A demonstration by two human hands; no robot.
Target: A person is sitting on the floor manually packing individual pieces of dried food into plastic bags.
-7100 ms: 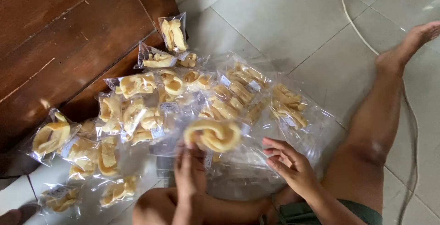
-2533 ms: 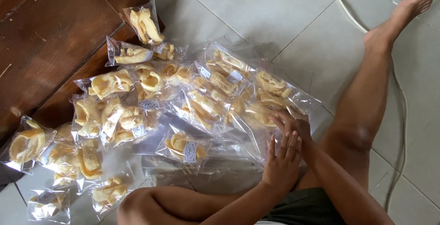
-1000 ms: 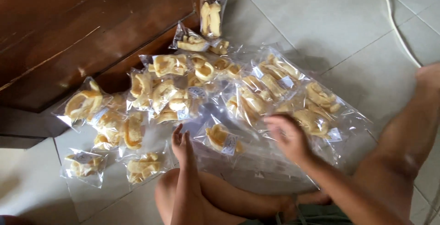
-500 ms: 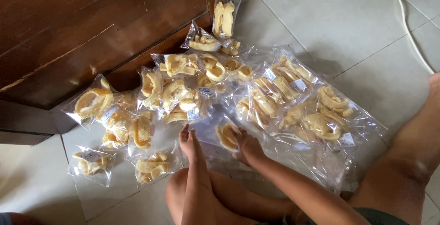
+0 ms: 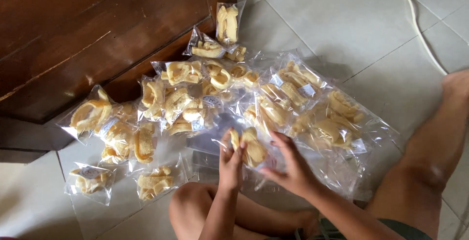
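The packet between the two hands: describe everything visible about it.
The packet is a small clear plastic bag holding pale yellow, curled, ridged crackers, perhaps two or three pieces. It is raised a little above the other bags spread on the tiled floor, roughly upright. The left hand grips its left edge with the fingers; the right hand touches its right side. Whether it is sealed cannot be told.

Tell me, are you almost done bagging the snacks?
Lots look done: filled bags lie spread across the floor. In hand now: the left hand and right hand hold one snack bag. What is left cannot be told; no unbagged snacks show.
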